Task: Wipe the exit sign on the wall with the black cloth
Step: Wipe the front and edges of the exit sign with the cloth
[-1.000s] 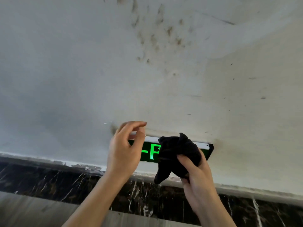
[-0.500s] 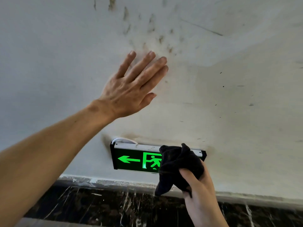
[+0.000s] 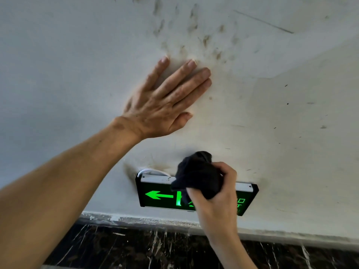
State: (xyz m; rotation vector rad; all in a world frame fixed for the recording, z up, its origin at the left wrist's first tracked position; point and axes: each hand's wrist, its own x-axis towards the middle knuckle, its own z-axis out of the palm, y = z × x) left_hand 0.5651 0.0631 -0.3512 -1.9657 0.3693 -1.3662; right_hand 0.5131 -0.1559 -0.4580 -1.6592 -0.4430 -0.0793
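— Where is the exit sign (image 3: 155, 195)?

— Low on the white wall (image 3: 281, 123), just above the dark marble skirting (image 3: 136, 249). Its green arrow points left, and a pale strip runs along its top edge.

— And the black cloth (image 3: 198, 177)?

— Bunched in the right hand (image 3: 215, 197), whose fingers are closed around it. It sits against the top edge and the middle of the sign, hiding the running-figure symbol.

— Was it there half a second ago?

— No, it was over the sign's right end, hanging lower. It has moved left and up, so green characters on the right end now show.

— The left hand (image 3: 161, 105)?

— Open, fingers spread, palm flat on the wall above the sign and well apart from it. Before, it was spread in front of the wall; a second ago it was at the sign's left end.

— The wall itself?

— Smudged. Brown streaks and spots lie above the left hand's fingertips, a dark stain surrounds the sign's upper left corner, and small specks dot the right side. A white cable (image 3: 153, 170) loops just above the sign.
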